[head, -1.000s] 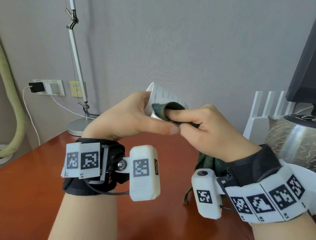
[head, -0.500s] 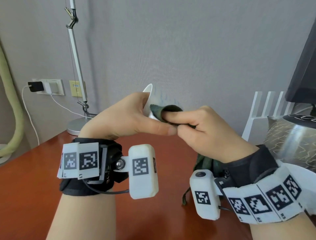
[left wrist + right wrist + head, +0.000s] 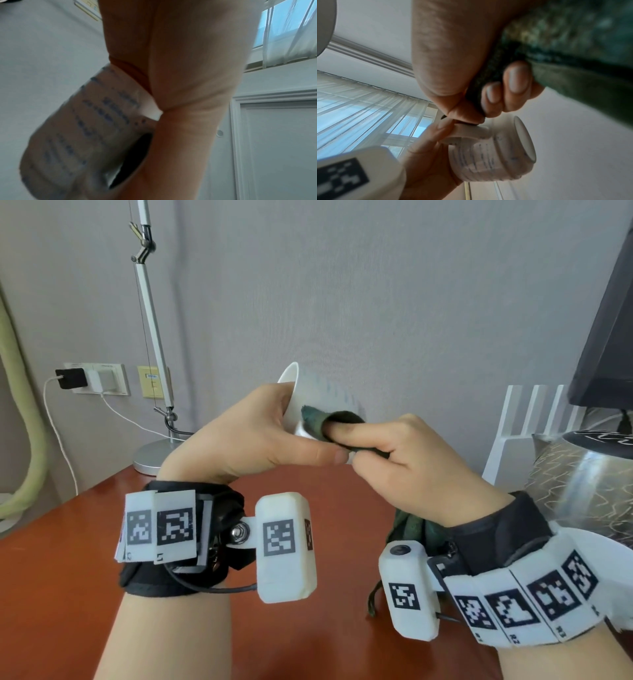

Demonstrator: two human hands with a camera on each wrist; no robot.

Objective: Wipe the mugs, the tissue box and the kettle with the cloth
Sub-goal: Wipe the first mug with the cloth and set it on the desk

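Mug: your white mug (image 3: 297,395) with faint blue lines is held up in the air over the table, tipped on its side, mouth toward your left palm, base facing away from you.
Hidden on the mug: in the head view most of its body blurs into the grey wall; only the rim and a bit of the side read clearly. The left wrist view shows the printed side (image 3: 82,135), smeared by blur.
Left hand: your left hand (image 3: 253,440) grasps the mug, thumb stretched along its underside; the right wrist view shows fingers curled at the handle (image 3: 467,132).
Cloth: the dark green cloth (image 3: 329,422) is wrapped over your right forefinger and pressed against the mug's side near the handle; the rest trails down behind your right wrist, its end cut off by the wrist camera.
Right hand: your right hand (image 3: 414,467) is clenched around the cloth, forefinger out, the other fingers curled in on the fabric (image 3: 505,86).
Kettle: the patterned steel kettle (image 3: 582,491) stands at the right edge, partly cut off, close to your right forearm.
Open room: the red-brown table (image 3: 68,559) lies bare below and left of your wrists.
Far edge: a desk lamp (image 3: 150,337) stands at the table's back left, by the wall.
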